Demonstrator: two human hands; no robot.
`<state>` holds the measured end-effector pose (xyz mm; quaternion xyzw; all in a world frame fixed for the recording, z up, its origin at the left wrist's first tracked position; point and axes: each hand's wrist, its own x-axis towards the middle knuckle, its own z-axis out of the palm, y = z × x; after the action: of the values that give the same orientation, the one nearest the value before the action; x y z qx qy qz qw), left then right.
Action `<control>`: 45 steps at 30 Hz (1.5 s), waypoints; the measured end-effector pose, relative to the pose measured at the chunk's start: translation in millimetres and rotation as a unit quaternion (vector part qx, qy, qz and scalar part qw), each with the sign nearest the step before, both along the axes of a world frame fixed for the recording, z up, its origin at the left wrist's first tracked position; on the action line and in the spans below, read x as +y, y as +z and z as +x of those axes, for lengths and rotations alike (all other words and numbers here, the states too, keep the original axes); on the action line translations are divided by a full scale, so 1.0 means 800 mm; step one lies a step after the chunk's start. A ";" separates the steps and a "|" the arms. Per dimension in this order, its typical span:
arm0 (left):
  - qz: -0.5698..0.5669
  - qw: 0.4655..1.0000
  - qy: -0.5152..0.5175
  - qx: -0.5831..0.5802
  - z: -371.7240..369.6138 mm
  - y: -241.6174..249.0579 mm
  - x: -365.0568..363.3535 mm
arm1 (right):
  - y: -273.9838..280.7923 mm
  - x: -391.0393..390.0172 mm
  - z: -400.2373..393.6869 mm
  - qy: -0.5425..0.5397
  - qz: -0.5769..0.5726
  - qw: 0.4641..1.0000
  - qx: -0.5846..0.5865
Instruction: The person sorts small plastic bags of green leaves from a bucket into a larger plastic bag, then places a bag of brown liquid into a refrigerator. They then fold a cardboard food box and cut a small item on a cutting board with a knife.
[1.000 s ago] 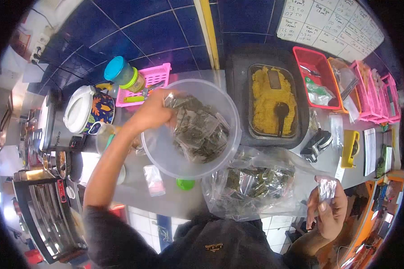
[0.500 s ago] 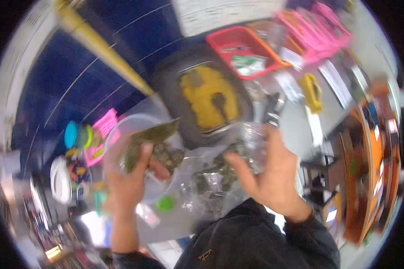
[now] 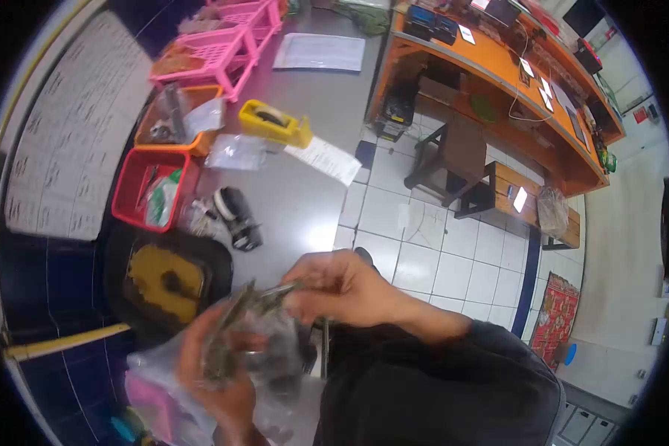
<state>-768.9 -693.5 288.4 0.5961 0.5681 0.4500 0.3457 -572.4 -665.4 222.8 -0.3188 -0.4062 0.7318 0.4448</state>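
Note:
My left hand (image 3: 230, 398) is wrapped around a clear plastic packet with greenish contents (image 3: 220, 353), low in the view. The contents are too blurred to name. My right hand (image 3: 342, 288) is closed, thumb against fingers, at the upper right edge of that packet. Behind the packet, a black tray (image 3: 219, 256) holds a yellow layer with a dark spoon-like shape (image 3: 177, 285) on it. Cloudy plastic (image 3: 149, 364) lies around and beneath my left hand.
A red basket (image 3: 119, 197), an orange basket (image 3: 145, 137) and pink racks (image 3: 234, 63) line the wall. On the metal table (image 3: 297, 215) are a yellow tape dispenser (image 3: 275, 125), paper and a black strapped item (image 3: 236, 219). Stools (image 3: 453, 160) stand on the right.
The view has swung to the right. My right hand has moved from above the bags to the edge of the greenish packet and closed there. My left hand still holds the packet.

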 end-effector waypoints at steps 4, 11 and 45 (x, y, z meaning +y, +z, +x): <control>-0.062 0.995 0.052 -0.055 0.058 -0.050 0.030 | -0.118 0.063 0.162 -0.218 -0.095 0.968 -0.084; -0.171 0.972 0.137 -0.084 0.132 -0.114 0.069 | -0.344 0.329 0.483 -0.495 -0.098 0.845 -0.177; -0.051 0.972 0.141 0.183 -0.196 -0.110 -0.166 | 0.054 -0.012 -0.233 0.130 0.309 0.923 -0.188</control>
<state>-925.6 -826.6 200.5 0.5636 0.7224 0.3478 0.1986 -758.9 -674.6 265.7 -0.2416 -0.7260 0.5482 0.3376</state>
